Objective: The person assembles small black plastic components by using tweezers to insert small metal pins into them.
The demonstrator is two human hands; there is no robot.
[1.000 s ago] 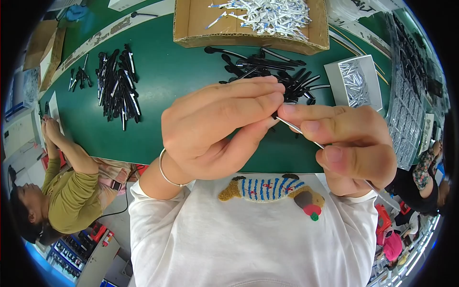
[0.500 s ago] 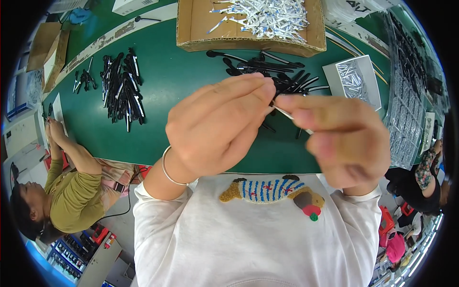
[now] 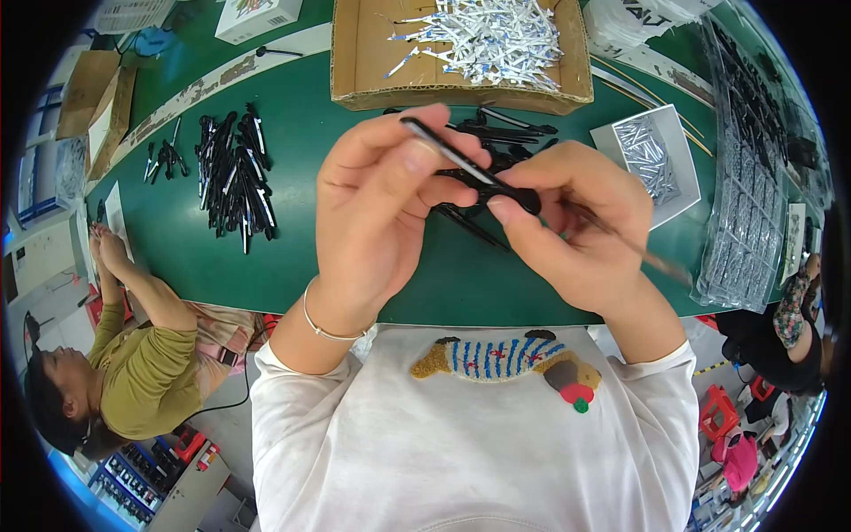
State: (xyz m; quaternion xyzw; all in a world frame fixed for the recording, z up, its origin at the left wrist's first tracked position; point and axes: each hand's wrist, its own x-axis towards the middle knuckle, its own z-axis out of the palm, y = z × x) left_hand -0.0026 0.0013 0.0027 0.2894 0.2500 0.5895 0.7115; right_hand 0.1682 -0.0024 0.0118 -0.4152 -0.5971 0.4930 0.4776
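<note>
A slim black plastic part [image 3: 454, 156] with a silver strip along it and a wider rounded end slants between my two hands above the table. My left hand [image 3: 370, 199] pinches its upper length between thumb and fingers. At the rounded end, my right hand [image 3: 581, 226] grips the same part. A thin, pointed tool [image 3: 651, 255], blurred by motion, sticks out from the right hand past its little-finger side; its kind cannot be made out. Beneath the hands lies a pile of similar black parts [image 3: 474, 226], partly covered by the fingers.
On the green table [image 3: 292, 275], a larger heap of black parts [image 3: 235, 173] lies left. A cardboard box [image 3: 363, 62] of white-and-blue strips stands behind, a white box [image 3: 687, 168] of small silver pieces right, beside clear trays [image 3: 745, 222]. A co-worker [image 3: 142, 372] sits left.
My hands have turned and moved apart, bringing the black part with its silver strip into view. The right hand has shifted left and the tool now points outward to the right.
</note>
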